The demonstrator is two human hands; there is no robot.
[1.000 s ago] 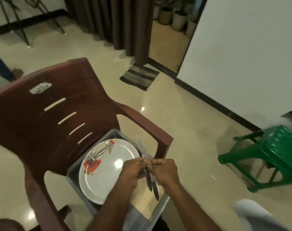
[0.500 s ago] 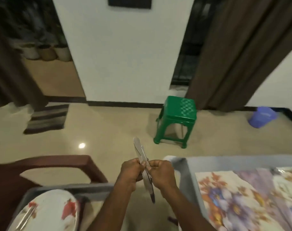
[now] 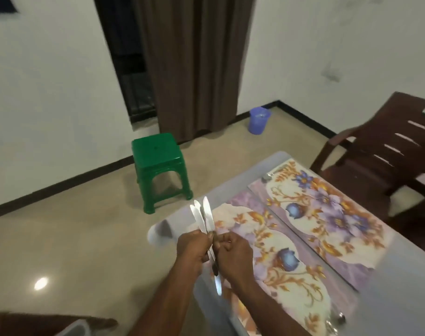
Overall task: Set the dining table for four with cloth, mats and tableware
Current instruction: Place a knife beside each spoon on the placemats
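I've got both hands together over the near corner of the grey cloth-covered dining table (image 3: 400, 282). My left hand (image 3: 192, 248) and right hand (image 3: 233, 254) are both curled round a bundle of slim silver metal table knives (image 3: 204, 218), gripping them mid-length. Three pale rounded blades fan upward above my knuckles; the shiny handle ends poke out below, slightly blurred. Floral purple-and-orange place mats (image 3: 322, 214) lie flat on the cloth beside them. A green plastic stool (image 3: 158, 156) stands on the floor beyond.
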